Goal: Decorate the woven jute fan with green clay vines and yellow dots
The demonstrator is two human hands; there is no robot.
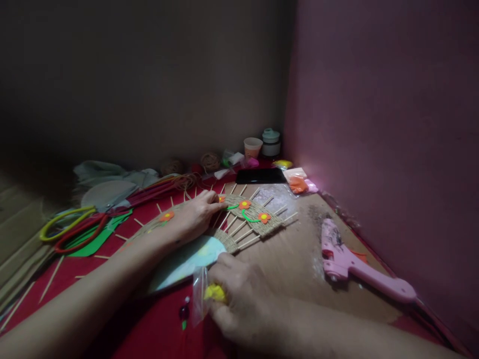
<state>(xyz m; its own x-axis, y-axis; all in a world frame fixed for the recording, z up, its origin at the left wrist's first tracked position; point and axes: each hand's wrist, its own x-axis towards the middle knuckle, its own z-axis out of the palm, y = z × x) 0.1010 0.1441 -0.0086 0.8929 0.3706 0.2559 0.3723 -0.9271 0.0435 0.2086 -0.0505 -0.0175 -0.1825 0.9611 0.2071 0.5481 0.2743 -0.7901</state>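
Observation:
A fan-shaped piece of thin sticks and woven twine (pixel 271 227) lies on the table, with orange flowers (pixel 244 205) and green curved stems along its band. Its inner part is a pale blue painted panel (pixel 194 262). My left hand (pixel 200 212) reaches across the fan, fingers closed at the band beside a flower; whatever they may hold is hidden. Near the panel's lower right edge, my right hand (pixel 239 294) is closed on a clear plastic bag (pixel 200 294) with yellow clay (pixel 216 293) inside.
A pink glue gun (pixel 348 264) lies at right on a brown board (pixel 299 254). Scissors with yellow and red handles (pixel 80 232) rest at left on green sheet. Behind are a black phone (pixel 261 176), a paper cup (pixel 253 147), a lidded jar (pixel 271 143) and twine balls (pixel 210 162).

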